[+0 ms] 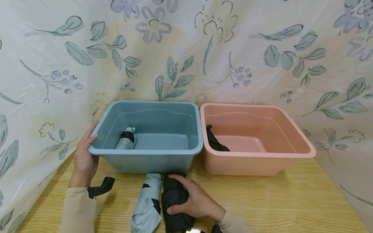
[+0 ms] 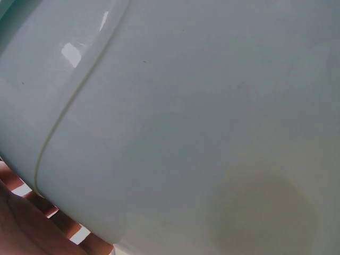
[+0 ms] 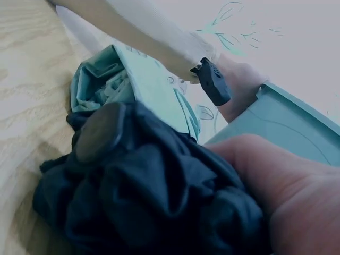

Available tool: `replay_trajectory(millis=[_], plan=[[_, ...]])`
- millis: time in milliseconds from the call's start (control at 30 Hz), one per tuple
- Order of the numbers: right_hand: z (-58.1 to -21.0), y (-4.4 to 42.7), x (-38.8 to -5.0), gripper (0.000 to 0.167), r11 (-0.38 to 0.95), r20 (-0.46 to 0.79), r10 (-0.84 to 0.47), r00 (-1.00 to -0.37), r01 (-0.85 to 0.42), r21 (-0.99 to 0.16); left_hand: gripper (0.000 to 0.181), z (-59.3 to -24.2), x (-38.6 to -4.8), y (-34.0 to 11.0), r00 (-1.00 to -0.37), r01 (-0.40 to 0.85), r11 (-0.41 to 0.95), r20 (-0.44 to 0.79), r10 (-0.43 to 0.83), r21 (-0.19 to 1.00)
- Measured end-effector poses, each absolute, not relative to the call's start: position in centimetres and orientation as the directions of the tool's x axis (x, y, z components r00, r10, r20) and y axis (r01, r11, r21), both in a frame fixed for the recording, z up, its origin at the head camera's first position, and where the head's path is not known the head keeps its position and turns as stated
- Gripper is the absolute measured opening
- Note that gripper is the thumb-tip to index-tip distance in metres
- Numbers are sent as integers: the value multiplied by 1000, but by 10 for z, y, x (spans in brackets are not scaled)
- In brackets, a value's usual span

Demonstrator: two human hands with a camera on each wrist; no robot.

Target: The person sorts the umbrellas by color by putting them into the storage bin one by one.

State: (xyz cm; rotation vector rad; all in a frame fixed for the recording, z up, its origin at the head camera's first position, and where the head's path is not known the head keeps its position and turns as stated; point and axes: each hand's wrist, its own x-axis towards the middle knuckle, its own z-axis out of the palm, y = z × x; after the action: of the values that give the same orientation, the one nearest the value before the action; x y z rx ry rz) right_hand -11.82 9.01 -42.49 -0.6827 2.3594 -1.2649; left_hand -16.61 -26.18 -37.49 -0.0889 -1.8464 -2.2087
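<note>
My right hand (image 1: pixel 196 199) lies over a black folded umbrella (image 1: pixel 175 200) on the table, thumb and fingers around its sides. In the right wrist view the umbrella's gathered cloth and dark round end (image 3: pixel 101 133) fill the front. Beside it, to the left, rests a light blue folded umbrella (image 1: pixel 147 204) with black patches. My left hand (image 1: pixel 85 158) grips the left rim of a blue bin (image 1: pixel 145 161); in the left wrist view its fingers (image 2: pixel 32 223) show at the bin's wall. Another light blue folded umbrella (image 1: pixel 126 139) with a black band leans inside this bin.
A pink bin (image 1: pixel 256 163) stands right against the blue one, with a black cloth-like thing (image 1: pixel 215 140), partly hidden, at its left inside. Behind both bins hangs a floral sheet (image 1: pixel 175 48). The wooden table (image 1: pixel 279 200) stretches in front.
</note>
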Motion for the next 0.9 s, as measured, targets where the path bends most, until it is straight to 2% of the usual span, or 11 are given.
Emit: replay_trajectory(millis=[467, 900], plan=[[-425, 94, -125, 80, 339, -51, -632, -773, -217, -915, 52, -371, -168, -257, -966, 217, -137, 193, -172, 967], [-425, 96, -129, 82, 310, -41, -685, -727, -239, -920, 53, -372, -168, -258, -966, 222, -132, 199, -168, 966]])
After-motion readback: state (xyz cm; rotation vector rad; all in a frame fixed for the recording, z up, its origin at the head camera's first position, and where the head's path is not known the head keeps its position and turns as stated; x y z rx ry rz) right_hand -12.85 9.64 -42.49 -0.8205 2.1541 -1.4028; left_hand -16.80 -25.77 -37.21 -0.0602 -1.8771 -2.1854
